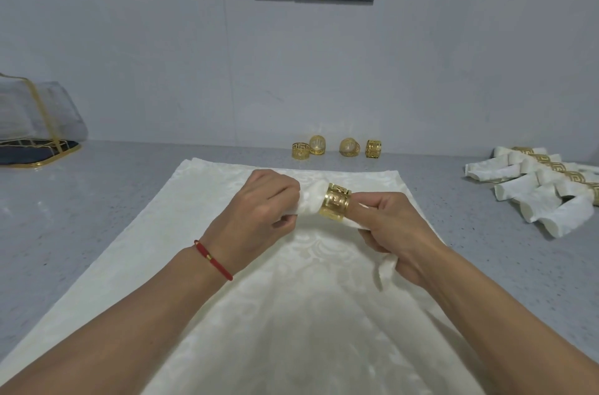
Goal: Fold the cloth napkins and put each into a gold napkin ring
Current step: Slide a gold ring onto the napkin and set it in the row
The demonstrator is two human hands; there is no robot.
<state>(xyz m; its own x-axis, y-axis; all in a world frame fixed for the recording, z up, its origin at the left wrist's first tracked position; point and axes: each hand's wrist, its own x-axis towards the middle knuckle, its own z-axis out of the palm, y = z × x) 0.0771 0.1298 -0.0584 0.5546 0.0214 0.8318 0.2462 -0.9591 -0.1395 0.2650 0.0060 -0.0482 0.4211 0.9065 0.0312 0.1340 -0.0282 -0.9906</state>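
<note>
Four spare rings by wall. Left hand, right hand fingers clamped on rolled white napkin, gold ring around it.

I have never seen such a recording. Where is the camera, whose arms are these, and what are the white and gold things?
There is one picture, from a camera worn on a person's head, looking down at their own arms. No machine is involved. The left hand and right hand grip a rolled white napkin that passes through a gold ring. Beneath them a large white cloth lies flat on the grey counter. Four spare rings stand by the wall. At the right lies a pile of finished napkins already in rings.
</note>
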